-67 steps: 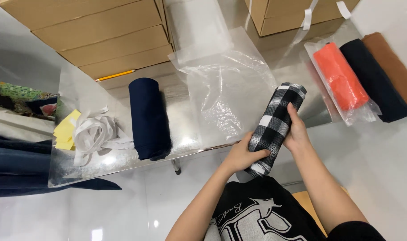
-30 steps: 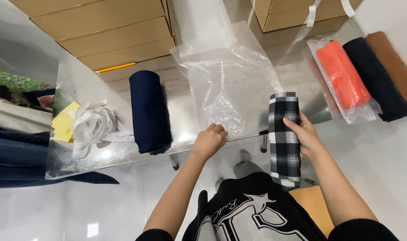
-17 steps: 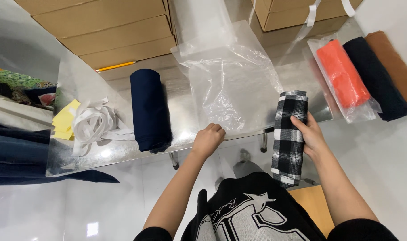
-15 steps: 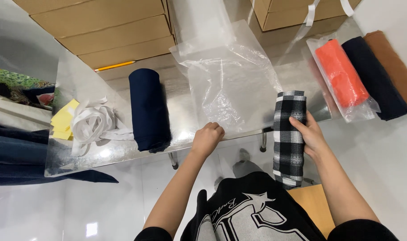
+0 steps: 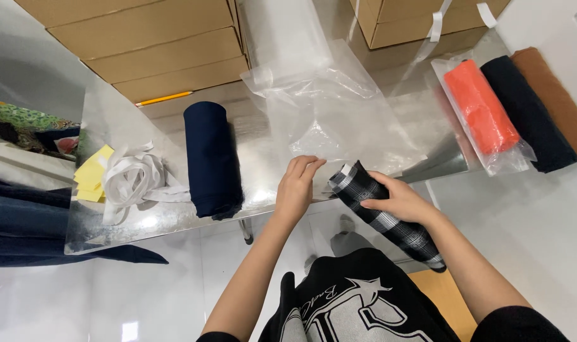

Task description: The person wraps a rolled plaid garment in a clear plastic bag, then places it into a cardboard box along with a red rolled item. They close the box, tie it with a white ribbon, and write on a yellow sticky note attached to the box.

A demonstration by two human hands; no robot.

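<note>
Left hand [image 5: 296, 188] lies flat, fingers extended; right hand [image 5: 395, 199] seems curled in a closed grip.

Clear plastic bag [image 5: 339, 120] spread on the steel table before me, my left hand [image 5: 296, 187] at its near edge, brown cardboard boxes [image 5: 149, 44] stacked behind, bagged orange roll [image 5: 481, 107] at right, yellow labels [image 5: 92, 180] at left
</note>
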